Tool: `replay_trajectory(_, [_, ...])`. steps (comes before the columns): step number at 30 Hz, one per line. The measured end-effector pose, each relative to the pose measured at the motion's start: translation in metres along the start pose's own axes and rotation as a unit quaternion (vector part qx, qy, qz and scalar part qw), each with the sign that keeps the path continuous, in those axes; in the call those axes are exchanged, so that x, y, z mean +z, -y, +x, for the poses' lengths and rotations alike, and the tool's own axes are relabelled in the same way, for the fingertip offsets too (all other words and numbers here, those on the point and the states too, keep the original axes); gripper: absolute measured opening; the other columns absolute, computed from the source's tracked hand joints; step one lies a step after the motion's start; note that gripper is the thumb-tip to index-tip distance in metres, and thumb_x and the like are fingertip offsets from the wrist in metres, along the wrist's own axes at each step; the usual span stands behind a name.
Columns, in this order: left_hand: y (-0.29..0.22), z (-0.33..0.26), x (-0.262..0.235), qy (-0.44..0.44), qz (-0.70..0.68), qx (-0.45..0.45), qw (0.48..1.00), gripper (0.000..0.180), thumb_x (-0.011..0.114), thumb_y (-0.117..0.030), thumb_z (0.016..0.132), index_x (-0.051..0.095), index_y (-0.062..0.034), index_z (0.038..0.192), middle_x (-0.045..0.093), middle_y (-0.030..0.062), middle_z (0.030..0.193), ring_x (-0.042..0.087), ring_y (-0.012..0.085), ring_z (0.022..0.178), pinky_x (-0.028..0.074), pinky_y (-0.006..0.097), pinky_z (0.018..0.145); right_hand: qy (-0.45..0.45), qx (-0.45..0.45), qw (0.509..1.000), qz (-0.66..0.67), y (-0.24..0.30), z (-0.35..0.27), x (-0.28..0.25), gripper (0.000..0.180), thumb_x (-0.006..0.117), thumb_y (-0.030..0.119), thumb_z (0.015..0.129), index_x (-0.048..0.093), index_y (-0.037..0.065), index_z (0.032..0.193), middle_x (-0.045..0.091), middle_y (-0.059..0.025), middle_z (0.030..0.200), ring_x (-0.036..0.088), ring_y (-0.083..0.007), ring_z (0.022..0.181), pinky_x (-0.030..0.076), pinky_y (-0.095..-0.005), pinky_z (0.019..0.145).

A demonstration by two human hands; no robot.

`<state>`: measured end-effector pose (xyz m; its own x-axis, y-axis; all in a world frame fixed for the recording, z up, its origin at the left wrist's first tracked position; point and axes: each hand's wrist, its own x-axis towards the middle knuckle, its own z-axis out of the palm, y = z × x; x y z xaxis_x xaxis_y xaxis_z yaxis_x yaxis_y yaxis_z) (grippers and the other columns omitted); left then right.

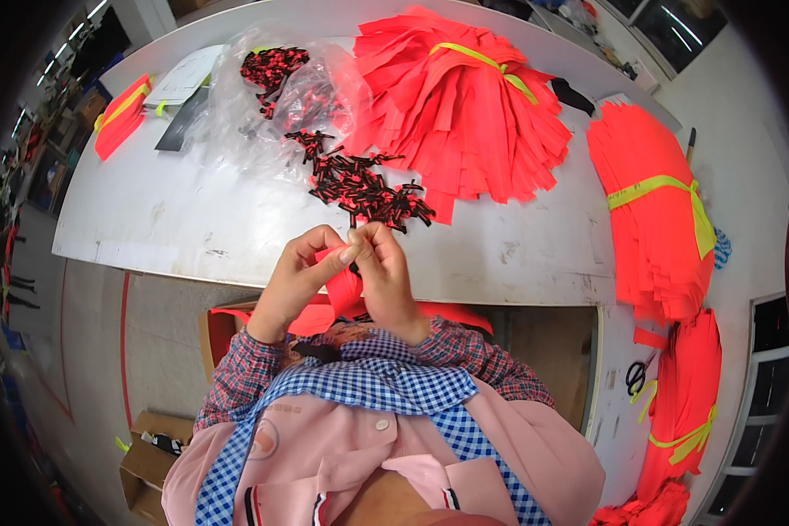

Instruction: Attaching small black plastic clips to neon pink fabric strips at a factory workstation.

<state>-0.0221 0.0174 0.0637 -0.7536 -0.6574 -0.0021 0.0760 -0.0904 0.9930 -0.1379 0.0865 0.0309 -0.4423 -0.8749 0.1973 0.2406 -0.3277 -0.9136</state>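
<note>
My left hand (298, 279) and my right hand (389, 282) meet over the table's front edge, thumbs and fingertips pinched together. A coral-red fabric strip (345, 291) hangs in a loop below and between them, gripped by my left fingers. My right fingers close on a small dark piece that looks like one of the black-and-red cord pieces; my fingers hide most of it. Just beyond my fingertips lies a loose pile of these black-and-red cord pieces (368, 191). More of them sit in a clear plastic bag (317, 98) behind the pile.
A large coral-red strip bundle (465, 114), tied with a yellow band, fans out at the back. Further tied bundles (662, 237) lie at the right, near black scissors (636, 377). Papers (193, 74) and a small red bundle (121, 123) lie at back left. A cardboard box (153, 465) stands on the floor.
</note>
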Motion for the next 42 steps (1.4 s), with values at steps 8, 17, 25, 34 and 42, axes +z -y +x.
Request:
replay_trajectory(8, [-0.019, -0.008, 0.003, -0.126, 0.152, 0.204, 0.959, 0.016, 0.061, -0.01, 0.092, 0.068, -0.0011, 0.102, 0.065, 0.0058, 0.083, 0.058, 0.0103, 0.075, 0.047, 0.026, 0.066, 0.01, 0.007, 0.997, 0.076, 0.014, 0.02, -0.003, 0.016, 0.059, 0.019, 0.095, 0.058, 0.003, 0.099, 0.055, 0.0006, 0.087, 0.049, -0.0069, 0.077, 0.041, -0.0225, 0.067])
replay_trajectory(17, [-0.023, -0.007, 0.016, -0.191, 0.16, 0.366, 0.897, 0.011, 0.061, -0.013, 0.088, 0.062, -0.0026, 0.091, 0.054, 0.0102, 0.081, 0.054, 0.0233, 0.076, 0.043, 0.032, 0.068, 0.078, -0.038, 0.996, 0.016, 0.03, 0.021, 0.005, 0.023, 0.053, 0.025, 0.098, 0.047, 0.004, 0.089, 0.048, -0.0003, 0.085, 0.045, -0.0086, 0.08, 0.039, -0.0251, 0.073])
replay_trajectory(25, [-0.01, 0.001, 0.009, -0.17, 0.102, 0.273, 0.941, 0.018, 0.058, -0.018, 0.093, 0.06, -0.0005, 0.089, 0.057, 0.0068, 0.084, 0.055, 0.0163, 0.079, 0.044, 0.029, 0.07, 0.071, -0.028, 0.995, -0.066, 0.019, 0.015, 0.006, 0.021, 0.052, 0.022, 0.099, 0.048, 0.004, 0.089, 0.045, 0.0008, 0.086, 0.043, -0.0073, 0.081, 0.037, -0.0238, 0.072])
replay_trajectory(34, [-0.026, -0.001, -0.003, -0.122, 0.09, 0.215, 0.965, 0.026, 0.065, -0.026, 0.09, 0.064, -0.0002, 0.092, 0.062, 0.0054, 0.08, 0.055, 0.011, 0.073, 0.046, 0.028, 0.065, 0.03, -0.02, 0.999, -0.007, 0.019, 0.024, 0.005, 0.018, 0.053, 0.019, 0.098, 0.052, 0.002, 0.093, 0.051, -0.0001, 0.087, 0.047, -0.0078, 0.082, 0.04, -0.0239, 0.073])
replay_trajectory(42, [-0.029, 0.006, -0.012, -0.072, 0.12, 0.139, 0.98, 0.033, 0.067, -0.03, 0.089, 0.056, -0.0033, 0.074, 0.058, -0.0008, 0.07, 0.049, 0.005, 0.067, 0.041, 0.024, 0.059, 0.052, -0.012, 0.998, 0.018, 0.018, 0.017, 0.016, 0.017, 0.049, 0.02, 0.1, 0.051, 0.003, 0.097, 0.055, -0.0035, 0.098, 0.053, -0.0107, 0.093, 0.044, -0.0267, 0.085])
